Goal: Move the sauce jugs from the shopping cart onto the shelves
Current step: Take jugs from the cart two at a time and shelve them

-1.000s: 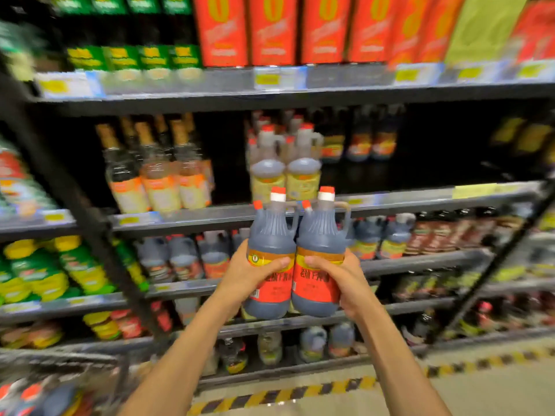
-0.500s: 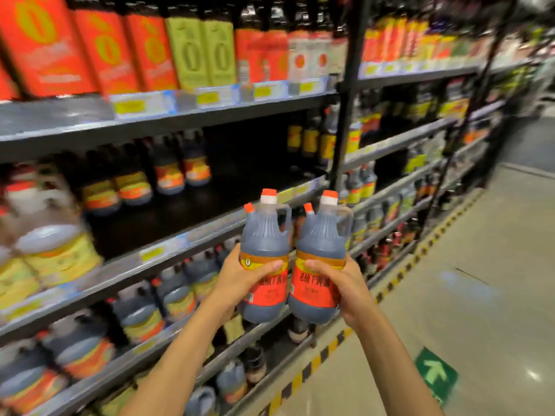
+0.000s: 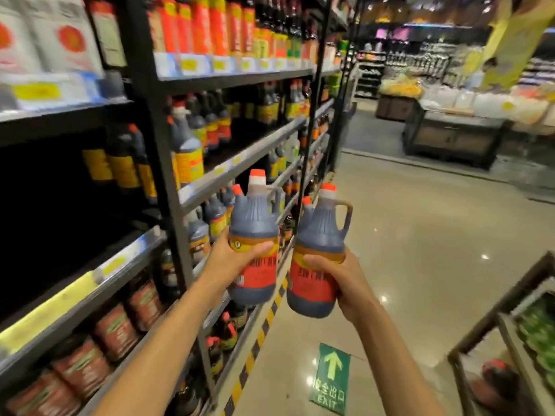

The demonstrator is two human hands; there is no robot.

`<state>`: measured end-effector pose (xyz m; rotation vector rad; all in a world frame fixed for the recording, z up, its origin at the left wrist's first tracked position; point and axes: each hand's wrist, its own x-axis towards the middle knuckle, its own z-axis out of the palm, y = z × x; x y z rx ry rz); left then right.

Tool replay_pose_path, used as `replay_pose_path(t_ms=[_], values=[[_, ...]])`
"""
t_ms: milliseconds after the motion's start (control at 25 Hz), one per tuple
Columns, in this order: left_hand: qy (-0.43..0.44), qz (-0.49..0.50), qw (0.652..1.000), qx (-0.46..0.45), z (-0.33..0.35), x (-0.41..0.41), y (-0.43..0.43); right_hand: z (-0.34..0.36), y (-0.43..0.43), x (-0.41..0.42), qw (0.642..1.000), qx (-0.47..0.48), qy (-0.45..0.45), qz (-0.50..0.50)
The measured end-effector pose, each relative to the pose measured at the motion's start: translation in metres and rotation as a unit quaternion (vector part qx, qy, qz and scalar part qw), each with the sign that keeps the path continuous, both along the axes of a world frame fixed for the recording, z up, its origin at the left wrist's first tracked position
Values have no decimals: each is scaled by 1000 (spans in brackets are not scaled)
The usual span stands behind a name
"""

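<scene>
The left grip [image 3: 231, 262] is wrapped round one sauce jug [image 3: 255, 217] and the right grip [image 3: 342, 280] round a second jug [image 3: 321, 232]. Both jugs are upright in mid-air, just right of the shelves [image 3: 240, 160]. Neither is shelved yet, so placing remains, and the cart [image 3: 504, 301] at near right may hold another.

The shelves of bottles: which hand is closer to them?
Left. The left hand is beside the shelves; the right hand is farther out, over the aisle floor.
</scene>
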<state>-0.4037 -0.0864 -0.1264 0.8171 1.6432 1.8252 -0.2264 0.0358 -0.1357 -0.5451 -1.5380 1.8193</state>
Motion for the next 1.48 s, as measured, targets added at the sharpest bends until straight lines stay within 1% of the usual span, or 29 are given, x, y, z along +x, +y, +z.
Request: replay_pose_path(t_ms=[120, 240, 400, 520, 640, 800, 960, 1040, 1160, 1240, 1360, 1480], values=[[15, -39, 999, -1, -4, -18, 82, 3, 66, -8, 1000, -5, 9, -27], [24, -68, 997, -8, -3, -31, 167, -1, 145, -22, 999, 6, 2, -32], [29, -57, 998, 2, -2, -54, 272, 0, 267, -52, 999, 36, -21, -9], [30, -34, 999, 9, 8, -75, 342, 10, 349, -78, 999, 39, -29, 10], [25, -2, 1000, -9, 9, -105, 402, 19, 412, -111, 998, 50, -27, 37], [41, 27, 999, -11, 5, -153, 479, 17, 493, -170, 996, 57, -24, 62], [63, 46, 997, 10, 5, -214, 544, 16, 565, -240, 995, 67, -20, 72], [69, 71, 995, 18, 17, -246, 573, 24, 600, -277, 994, 59, -9, 89], [98, 111, 989, 28, 36, -288, 606, 37, 645, -329, 992, 66, 30, 99], [108, 146, 983, 35, 49, -311, 617, 43, 671, -368, 990, 48, 64, 117], [137, 205, 969, 17, 66, -340, 628, 52, 706, -423, 984, 15, 103, 141], [175, 297, 939, -13, 73, -366, 632, 59, 727, -478, 970, 4, 150, 191]])
